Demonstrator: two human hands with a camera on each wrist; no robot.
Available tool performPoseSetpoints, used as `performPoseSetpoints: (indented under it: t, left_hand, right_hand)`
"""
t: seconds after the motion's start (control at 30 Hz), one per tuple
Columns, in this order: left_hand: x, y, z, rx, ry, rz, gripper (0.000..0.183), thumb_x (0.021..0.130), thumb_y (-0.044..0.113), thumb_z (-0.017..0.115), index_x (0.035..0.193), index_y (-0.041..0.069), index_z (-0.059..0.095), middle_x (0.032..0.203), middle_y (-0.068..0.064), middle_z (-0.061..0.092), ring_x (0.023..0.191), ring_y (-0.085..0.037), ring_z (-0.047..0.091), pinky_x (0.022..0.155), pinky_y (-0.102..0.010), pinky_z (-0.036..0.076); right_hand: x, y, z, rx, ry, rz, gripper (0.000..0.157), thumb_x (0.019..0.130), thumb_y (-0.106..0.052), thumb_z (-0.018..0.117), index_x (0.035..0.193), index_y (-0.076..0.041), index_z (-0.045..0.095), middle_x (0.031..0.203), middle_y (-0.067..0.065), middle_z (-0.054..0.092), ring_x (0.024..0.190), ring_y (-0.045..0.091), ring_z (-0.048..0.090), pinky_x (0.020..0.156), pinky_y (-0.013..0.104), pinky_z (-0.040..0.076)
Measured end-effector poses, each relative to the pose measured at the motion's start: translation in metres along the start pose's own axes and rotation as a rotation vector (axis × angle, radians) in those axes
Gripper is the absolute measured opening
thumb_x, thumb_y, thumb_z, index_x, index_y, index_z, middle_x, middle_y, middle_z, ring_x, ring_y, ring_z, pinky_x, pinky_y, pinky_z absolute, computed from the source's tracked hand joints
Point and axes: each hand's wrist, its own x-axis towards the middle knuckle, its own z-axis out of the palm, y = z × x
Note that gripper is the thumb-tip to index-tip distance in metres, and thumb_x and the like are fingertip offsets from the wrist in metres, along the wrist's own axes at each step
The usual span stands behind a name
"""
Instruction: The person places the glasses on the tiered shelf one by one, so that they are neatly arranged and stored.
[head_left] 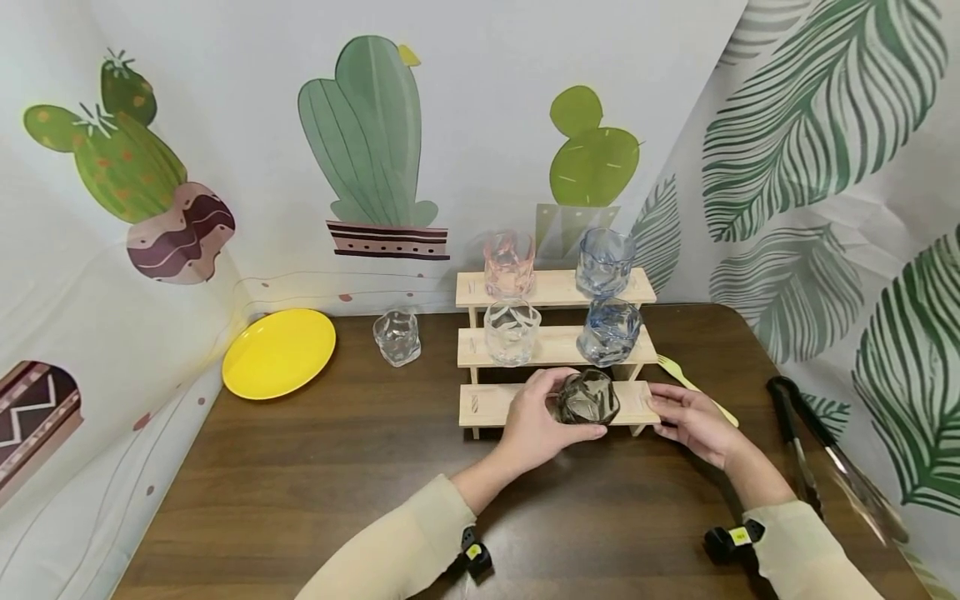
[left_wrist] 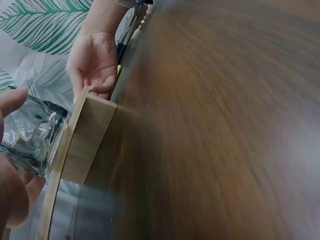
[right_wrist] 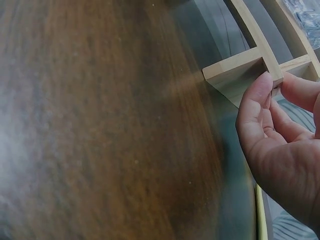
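My left hand [head_left: 534, 421] curls its thumb and fingers round a smoky dark glass [head_left: 589, 398] at the lowest step of a three-tier wooden stand [head_left: 489, 403]. In the left wrist view the base of that glass [left_wrist: 35, 131] is right against the board, seen from the side. At the right end of the same step, my right hand [head_left: 693, 421] pinches the board's edge between thumb and fingers, as the right wrist view also shows. On the middle step are a clear glass [head_left: 512, 333] and a blue glass [head_left: 609, 333]; the top step bears a pink glass [head_left: 509, 265] and a paler blue one [head_left: 604, 262].
Left of the stand, another clear glass [head_left: 398, 337] stands on the brown table [head_left: 337, 475]. A yellow plate [head_left: 279, 354] lies at the back left. Right of the stand are a pale yellow fork [head_left: 697, 387] and black-handled tongs [head_left: 817, 450]. Patterned cloth [head_left: 480, 125] hangs behind.
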Motion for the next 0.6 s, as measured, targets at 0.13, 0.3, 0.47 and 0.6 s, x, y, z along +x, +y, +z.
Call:
performPoseSetpoints:
  t: [0.13,0.3,0.47,0.6]
  left_hand:
    - [0.006,0.001,0.013,0.003,0.001,-0.009,0.078,0.066,0.033,0.101,0.134,0.022,0.064,0.12,0.005,0.063,0.108,-0.005,0.06,0.091,-0.023,0.052]
    - [0.012,0.002,0.024,-0.03,-0.001,-0.031,0.077,0.067,0.032,0.101,0.134,0.021,0.063,0.119,0.005,0.062,0.105,-0.004,0.06,0.089,-0.02,0.052]
    - [0.015,0.005,0.03,-0.084,-0.002,-0.07,0.074,0.069,0.029,0.1,0.131,0.018,0.062,0.121,0.006,0.062,0.107,-0.006,0.062,0.091,-0.02,0.053]
    - [0.015,0.007,0.033,-0.079,0.0,-0.099,0.072,0.07,0.033,0.099,0.129,0.018,0.06,0.121,0.007,0.063,0.106,-0.005,0.062,0.091,-0.021,0.053]
  right_hand:
    - [0.0,0.001,0.0,0.008,-0.01,-0.007,0.06,0.108,-0.009,0.056,0.154,0.014,0.026,0.114,-0.001,0.067,0.095,0.012,0.066,0.076,0.027,0.058]
    - [-0.001,0.002,0.0,0.02,-0.016,-0.013,0.058,0.108,-0.009,0.056,0.153,0.013,0.028,0.114,-0.002,0.068,0.094,0.012,0.066,0.075,0.027,0.058]
    - [0.0,0.003,-0.001,0.027,-0.022,-0.024,0.054,0.108,-0.009,0.056,0.151,0.012,0.032,0.114,-0.002,0.068,0.093,0.012,0.066,0.075,0.026,0.058]
    - [0.0,0.004,-0.002,0.031,-0.023,-0.03,0.039,0.107,-0.009,0.058,0.144,-0.001,0.046,0.114,-0.002,0.069,0.093,0.011,0.066,0.076,0.026,0.058]
